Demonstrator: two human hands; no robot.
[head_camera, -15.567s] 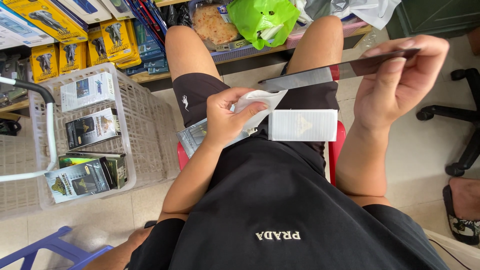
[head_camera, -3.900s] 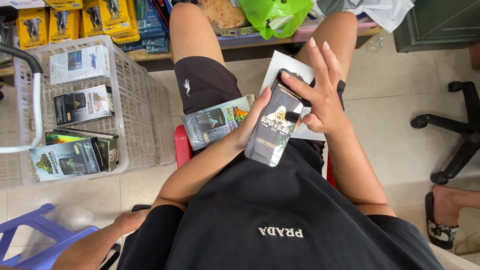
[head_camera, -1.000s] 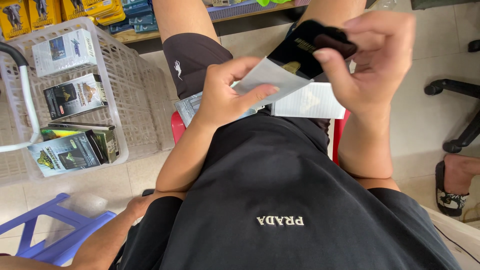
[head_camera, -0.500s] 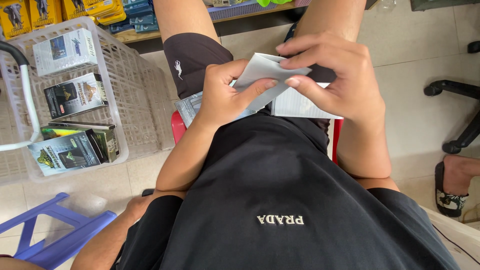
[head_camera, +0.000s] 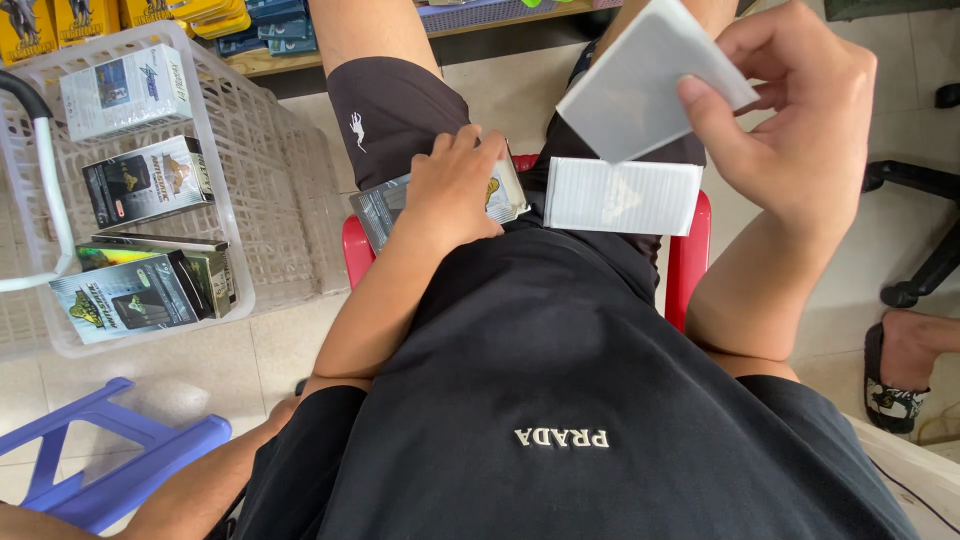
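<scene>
My right hand (head_camera: 800, 120) pinches a grey card (head_camera: 640, 85) raised above my lap. My left hand (head_camera: 455, 190) lies flat, fingers loose, on a pack (head_camera: 375, 210) on my thigh, beside a white box (head_camera: 620, 195).

A flat pale grey card (head_camera: 640, 85) is held tilted above the lap, gripped at its right edge. A white ribbed sleeve (head_camera: 622, 196) lies flat on the lap, and a printed packet (head_camera: 380, 210) is pressed down near the left thigh.
</scene>
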